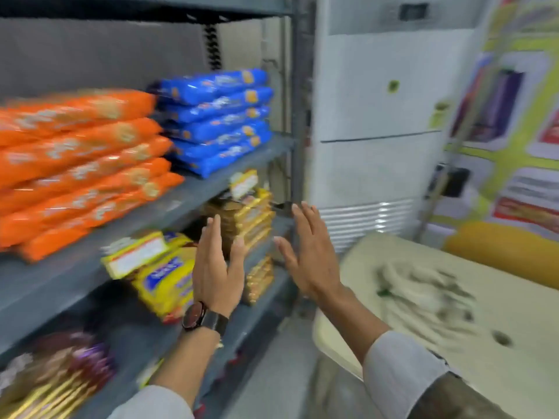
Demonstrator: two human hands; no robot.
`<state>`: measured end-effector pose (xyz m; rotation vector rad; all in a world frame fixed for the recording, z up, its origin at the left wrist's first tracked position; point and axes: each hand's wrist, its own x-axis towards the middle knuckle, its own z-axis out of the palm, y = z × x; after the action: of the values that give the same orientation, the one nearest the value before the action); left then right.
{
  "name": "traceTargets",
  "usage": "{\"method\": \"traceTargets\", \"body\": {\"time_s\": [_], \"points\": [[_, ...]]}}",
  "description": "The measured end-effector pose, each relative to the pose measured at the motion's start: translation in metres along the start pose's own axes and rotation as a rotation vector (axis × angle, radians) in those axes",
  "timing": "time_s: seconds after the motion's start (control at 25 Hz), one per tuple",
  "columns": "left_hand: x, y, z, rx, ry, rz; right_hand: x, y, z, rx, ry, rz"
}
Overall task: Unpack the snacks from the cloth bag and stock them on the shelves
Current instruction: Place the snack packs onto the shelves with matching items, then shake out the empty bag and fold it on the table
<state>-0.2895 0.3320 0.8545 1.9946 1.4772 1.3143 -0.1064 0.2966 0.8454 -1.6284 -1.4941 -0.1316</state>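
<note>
We hold both hands raised in front of the shelving unit (211,179), palms facing each other with a gap between them. The left hand (216,267) is fully open, fingers straight and together, and grips nothing; a dark wristwatch (203,318) sits on its wrist. The right hand (308,252) is likewise open and flat, and empty.

Stocking status, as far as the blurred frame permits:

1. The upper shelf carries a stack of orange packets (78,167) at left and a stack of blue packets (216,122) beside it at right. Both stacks look orderly.
2. The shelf below holds yellow packets (163,276) and a pile of gold-wrapped packets (248,222), directly behind our hands.
3. A smaller gold stack (260,279) sits lower down, and mixed purple and gold packets (60,376) lie on the lowest shelf in view.

The cloth bag (423,300) lies slumped and flat on the cream table (514,328) to our right, well apart from both hands. We judge it to be empty or nearly so, though motion blur prevents confirmation.

We assess the task as close to complete. What appears to remain is checking the bag for leftover snacks and squaring the gold pile between our hands.
</note>
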Motion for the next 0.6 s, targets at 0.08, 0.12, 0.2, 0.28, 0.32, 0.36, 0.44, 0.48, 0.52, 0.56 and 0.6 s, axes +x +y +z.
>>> {"method": "traceTargets", "body": {"time_s": [0.08,0.12,0.2,0.28,0.32,0.36,0.44,0.48,0.52,0.56,0.6], "points": [[-0.02,0.029,0.085,-0.067,-0.216,-0.003,-0.031,0.089,-0.051,-0.115,0.02,0.202],[-0.033,0.041,0.124,-0.081,-0.321,0.006,-0.048,0.129,-0.073,-0.153,0.02,0.305],[-0.062,0.057,0.196,-0.069,-0.493,-0.001,-0.083,0.199,-0.112,-0.216,0.01,0.457],[-0.092,0.072,0.266,-0.027,-0.665,-0.008,-0.115,0.269,-0.144,-0.26,-0.034,0.601],[-0.104,0.075,0.298,0.0,-0.76,-0.012,-0.127,0.3,-0.156,-0.274,-0.055,0.649],[-0.114,0.078,0.327,0.031,-0.854,-0.023,-0.137,0.328,-0.165,-0.287,-0.083,0.688],[-0.126,0.081,0.38,0.109,-0.987,-0.039,-0.152,0.38,-0.179,-0.289,-0.158,0.775],[-0.129,0.082,0.405,0.144,-1.029,-0.046,-0.156,0.403,-0.183,-0.288,-0.202,0.819],[-0.131,0.085,0.427,0.177,-1.058,-0.061,-0.159,0.424,-0.186,-0.292,-0.247,0.858],[-0.131,0.088,0.445,0.202,-1.071,-0.077,-0.16,0.44,-0.188,-0.293,-0.288,0.885],[-0.131,0.094,0.465,0.23,-1.077,-0.101,-0.16,0.46,-0.189,-0.29,-0.328,0.91]]}}
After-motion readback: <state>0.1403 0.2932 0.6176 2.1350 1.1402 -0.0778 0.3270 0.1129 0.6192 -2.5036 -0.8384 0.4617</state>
